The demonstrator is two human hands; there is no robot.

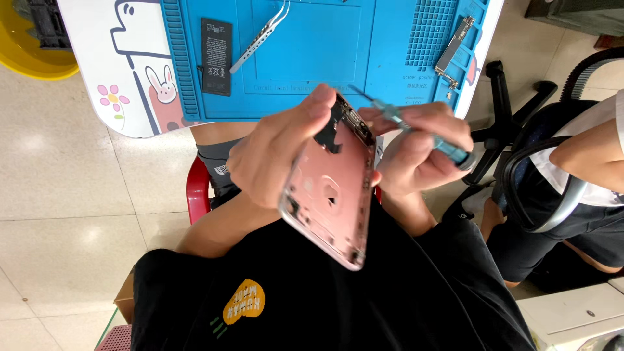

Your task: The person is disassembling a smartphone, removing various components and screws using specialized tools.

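Between both hands, pink phone shell (331,195) tilted, left hand (276,156) clasped round its edge, right hand (416,153) closed on screwdriver (416,130), tip near shell top, beyond the hands blue mat (312,45) with battery (216,56), tweezers (260,36)

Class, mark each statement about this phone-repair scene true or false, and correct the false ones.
1. The left hand holds a pink phone shell. True.
2. The right hand holds tweezers. False: it holds a screwdriver; the tweezers lie on the mat.
3. The mat is blue. True.
4. A battery sits inside the shell. False: it lies on the mat.
5. The person's shirt is white. False: it is black.
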